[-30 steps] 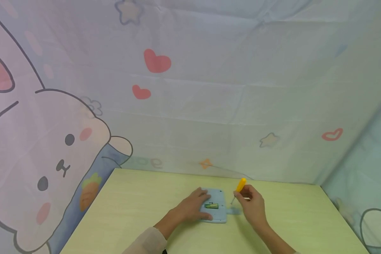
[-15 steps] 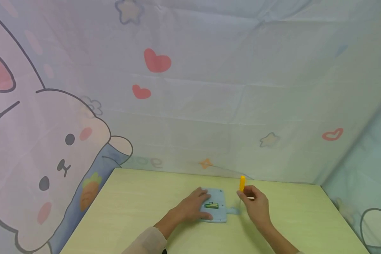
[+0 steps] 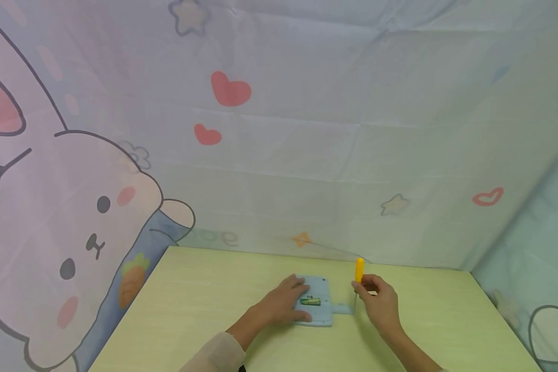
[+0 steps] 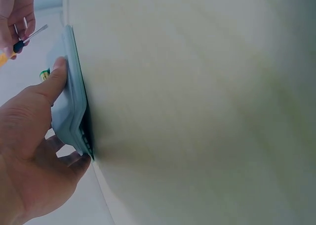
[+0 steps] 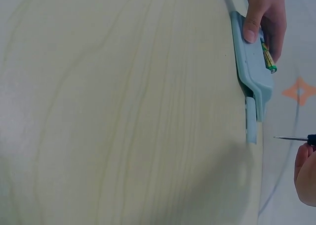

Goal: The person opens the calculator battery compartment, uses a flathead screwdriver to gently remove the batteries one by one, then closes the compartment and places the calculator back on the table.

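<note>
Head view: my left hand (image 3: pixel 281 302) is clamped on the left side of the pale blue device (image 3: pixel 318 290), lying on the surface (image 3: pixel 204 299). My right hand (image 3: pixel 378 305), off to the device's right, pinches 1 yellow screwdriver (image 3: pixel 359 270).

Yellow-handled screwdriver (image 3: pixel 359 270) near-upright, pale-blue device (image 3: pixel 323 290) lying flat, green batteries (image 3: pixel 310 301) exposed

Head: from above, looking forward and down, well back, taking in tabletop (image 3: pixel 204 310) and printed backdrop (image 3: pixel 307 155) | Left wrist: low, sideways-turned, close on left hand (image 4: pixel 34 146) | Right wrist: low, sideways-turned, facing across tabletop, farther from pale-blue device (image 5: pixel 253 62) | Both wrists share: device, left hand, right hand (image 3: pixel 382 307)
</note>
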`<state>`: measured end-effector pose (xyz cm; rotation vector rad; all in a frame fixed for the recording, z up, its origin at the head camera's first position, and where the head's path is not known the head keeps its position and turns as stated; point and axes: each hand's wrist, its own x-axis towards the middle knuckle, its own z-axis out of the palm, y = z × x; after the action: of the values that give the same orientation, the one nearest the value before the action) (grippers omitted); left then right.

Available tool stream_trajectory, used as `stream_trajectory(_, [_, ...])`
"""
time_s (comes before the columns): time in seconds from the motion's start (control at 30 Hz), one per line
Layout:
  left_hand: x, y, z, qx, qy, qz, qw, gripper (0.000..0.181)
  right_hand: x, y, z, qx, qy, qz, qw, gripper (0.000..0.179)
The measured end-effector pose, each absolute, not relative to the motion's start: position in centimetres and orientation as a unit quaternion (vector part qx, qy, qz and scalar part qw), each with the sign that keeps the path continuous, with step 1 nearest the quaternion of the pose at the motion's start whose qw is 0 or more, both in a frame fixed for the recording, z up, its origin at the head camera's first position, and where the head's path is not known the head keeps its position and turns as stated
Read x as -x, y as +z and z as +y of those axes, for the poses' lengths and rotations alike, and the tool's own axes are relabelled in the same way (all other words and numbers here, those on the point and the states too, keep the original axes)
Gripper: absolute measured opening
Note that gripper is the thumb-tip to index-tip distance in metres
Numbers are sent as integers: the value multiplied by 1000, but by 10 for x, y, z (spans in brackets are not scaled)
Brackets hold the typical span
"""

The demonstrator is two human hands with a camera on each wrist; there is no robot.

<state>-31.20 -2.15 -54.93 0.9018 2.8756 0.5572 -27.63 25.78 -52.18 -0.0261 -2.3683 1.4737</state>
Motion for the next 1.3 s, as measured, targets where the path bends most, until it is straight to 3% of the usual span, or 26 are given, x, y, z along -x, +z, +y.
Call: stream_trajectory(1.3, [313,-545,-21,-300,156,940,42,85,276,-531,285,18,502,-849,162,34])
